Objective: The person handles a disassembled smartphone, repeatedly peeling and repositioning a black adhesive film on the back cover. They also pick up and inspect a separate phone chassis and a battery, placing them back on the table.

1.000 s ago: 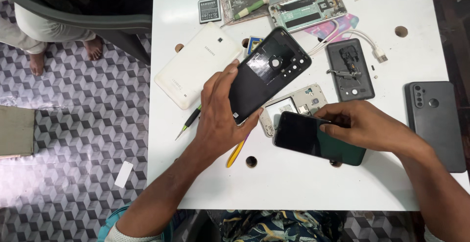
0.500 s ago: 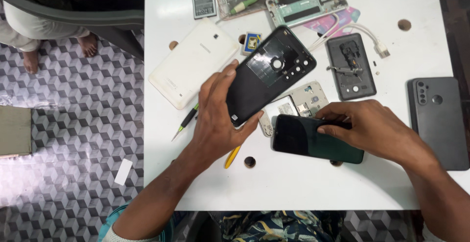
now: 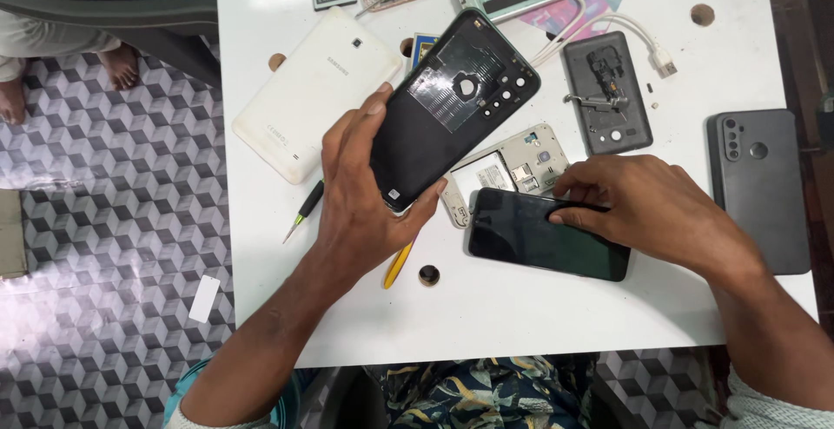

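Left hand point(image 3: 365, 207) has the black back cover point(image 3: 452, 108) gripped, thumb on its lower edge, fingers wrapped along the near side, inner face turned up toward the camera; the cover juts up and away from the palm, tilted clear of the table. Right hand point(image 3: 651, 207) lies across the dark phone point(image 3: 543, 238), fingertips curled down onto the top edge of its glass, so the phone sits flat under and just ahead of those fingers. Between the two hands, a bare phone frame point(image 3: 521, 164) with its insides showing, partly covered by the cover and the phone.

The yellow tool point(image 3: 398, 264) disappears under the left palm, and only the handle end of the green-tipped screwdriver point(image 3: 304, 210) shows beside the wrist. Whether the right fingertips pinch anything small: cannot tell.

Surface is a white table point(image 3: 521, 325) with round holes. Beyond the left hand, a white tablet point(image 3: 304, 99); past the right wrist, a grey phone point(image 3: 764, 186). Floor point(image 3: 104, 264) to the left is cube-patterned tile.
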